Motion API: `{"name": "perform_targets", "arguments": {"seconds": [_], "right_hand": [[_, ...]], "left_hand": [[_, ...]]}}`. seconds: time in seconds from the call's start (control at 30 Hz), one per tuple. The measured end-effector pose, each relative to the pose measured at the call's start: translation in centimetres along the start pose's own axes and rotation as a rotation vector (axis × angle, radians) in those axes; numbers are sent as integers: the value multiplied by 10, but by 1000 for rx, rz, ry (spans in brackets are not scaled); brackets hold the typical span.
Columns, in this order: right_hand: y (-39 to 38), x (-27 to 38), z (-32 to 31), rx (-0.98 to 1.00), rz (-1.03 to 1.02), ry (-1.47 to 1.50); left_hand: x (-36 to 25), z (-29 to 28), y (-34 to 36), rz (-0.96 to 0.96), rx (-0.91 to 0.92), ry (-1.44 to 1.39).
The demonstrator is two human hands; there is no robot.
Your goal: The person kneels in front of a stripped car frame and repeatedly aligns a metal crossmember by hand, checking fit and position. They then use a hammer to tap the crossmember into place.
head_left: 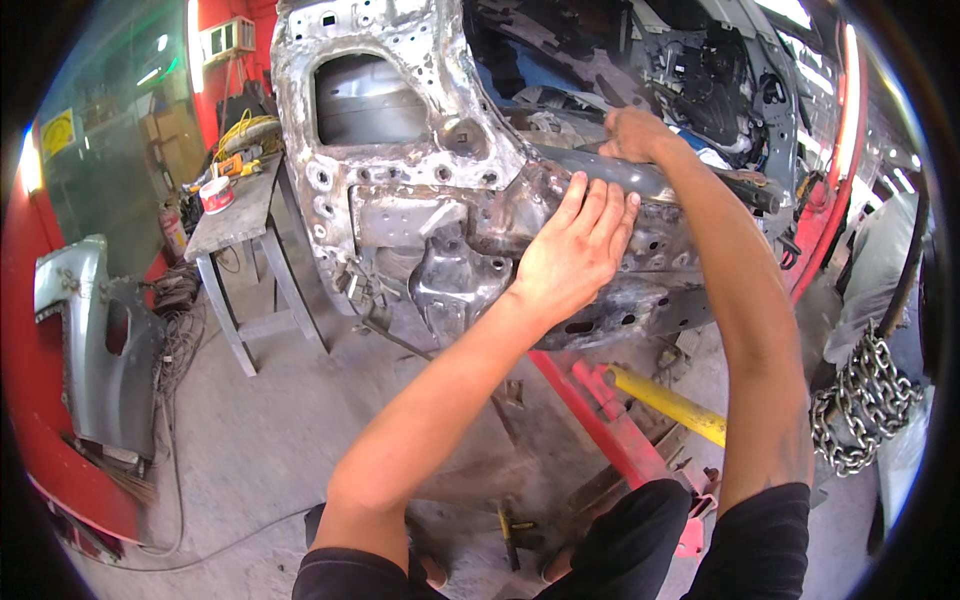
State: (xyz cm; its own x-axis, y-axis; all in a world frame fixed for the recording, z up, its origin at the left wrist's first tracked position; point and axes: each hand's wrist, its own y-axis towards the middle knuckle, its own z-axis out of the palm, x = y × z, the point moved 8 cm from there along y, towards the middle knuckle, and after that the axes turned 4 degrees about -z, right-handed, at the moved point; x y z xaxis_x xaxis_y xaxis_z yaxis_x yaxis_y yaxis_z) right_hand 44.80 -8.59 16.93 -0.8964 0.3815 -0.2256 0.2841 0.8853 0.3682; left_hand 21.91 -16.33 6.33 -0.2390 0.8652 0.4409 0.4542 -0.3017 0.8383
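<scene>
A stripped car body [470,180] of bare, patchy metal stands in front of me. My left hand [580,245] lies on its side, fingers stretched out, the tips touching a smooth grey metal strip [640,178] along the lower edge of the opening. Farther up and to the right, my right hand [637,135] is closed at the inner side of that strip. Its fingers curl inward, and what they grip is hidden. Left of my hands, the body has a rounded window opening [370,103] and several drilled or weld-marked holes.
A metal workbench [235,220] at the left carries a red-and-white tin [215,195] and an orange power tool [236,166]. A loose grey fender [90,345] leans beside it. Below the body are a red beam [610,425] and yellow bar [670,403]. A hammer [507,535] lies near my feet; chain [865,405] hangs right.
</scene>
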Motion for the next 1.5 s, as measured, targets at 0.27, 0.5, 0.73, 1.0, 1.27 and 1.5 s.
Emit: {"name": "perform_targets", "arguments": {"seconds": [0.27,0.5,0.73,1.0,1.27,1.5], "right_hand": [[-113,-40,-83,-400,272,718],[-232,53,-79,-471,286,1326],[-324,79,3,-306,435,1720],[-330,96,49,-342,412,1951],[-323,75,-26,-272,167,896],[-251,123,-123,-208,-127,-116]], "left_hand": [[1,-3,-1,-4,2,27],[2,0,-3,7,26,48],[-3,2,0,-6,12,47],[3,2,-5,-28,14,41],[-1,0,-3,-17,-52,30],[5,6,-9,0,10,-11]]}}
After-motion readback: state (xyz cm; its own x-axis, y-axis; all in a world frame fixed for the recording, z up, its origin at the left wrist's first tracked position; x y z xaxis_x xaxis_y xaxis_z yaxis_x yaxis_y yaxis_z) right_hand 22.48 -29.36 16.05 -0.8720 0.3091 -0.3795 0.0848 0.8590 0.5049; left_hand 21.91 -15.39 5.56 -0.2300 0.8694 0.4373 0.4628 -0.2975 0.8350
